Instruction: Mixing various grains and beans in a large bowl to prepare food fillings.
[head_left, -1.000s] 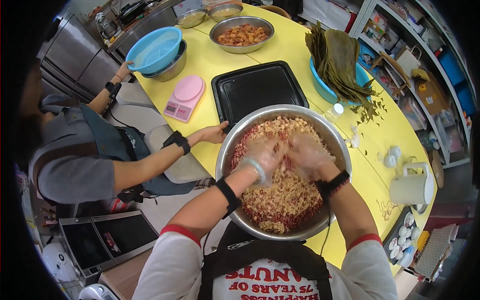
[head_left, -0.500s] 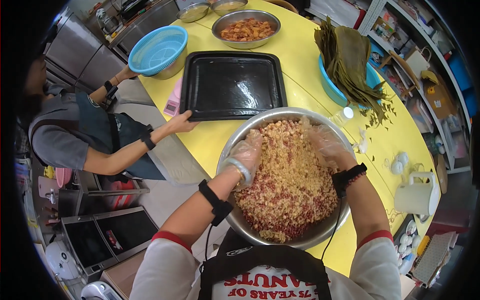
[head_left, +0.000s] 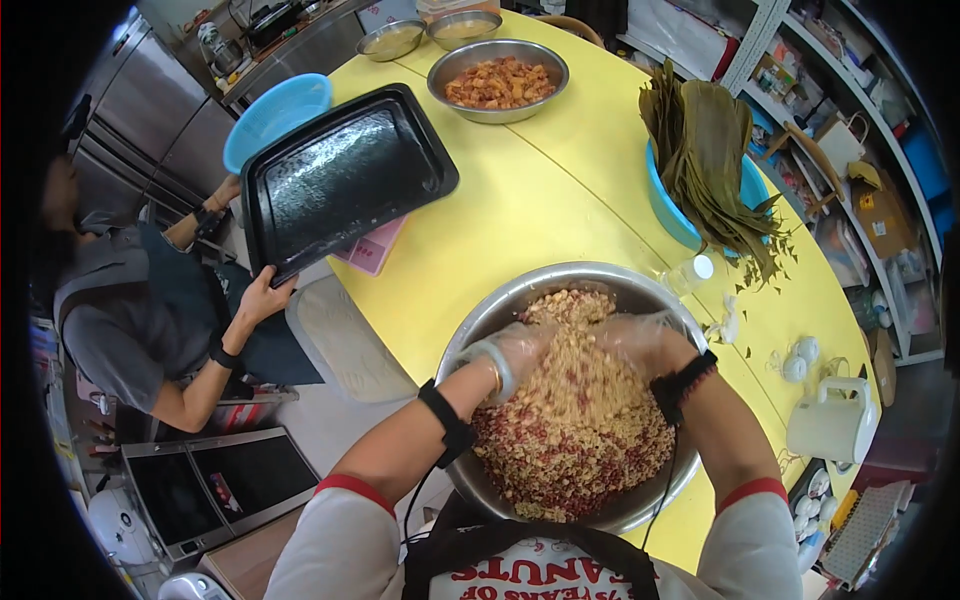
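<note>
Head cam: it's L hand [head_left: 522,350] & R hand [head_left: 638,342], both gloved, at the grain mix [head_left: 570,450] in steel bowl [head_left: 600,277], yellow worktop [head_left: 490,220], too blurred to tell if spread or pinching!

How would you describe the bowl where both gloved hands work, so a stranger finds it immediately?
On the yellow table, go to the near edge. There stands the wide metal bowl, the left hand and right hand inside. It looks larger than the bowl of orange-brown chunks and holds a pale and red mix.
</note>
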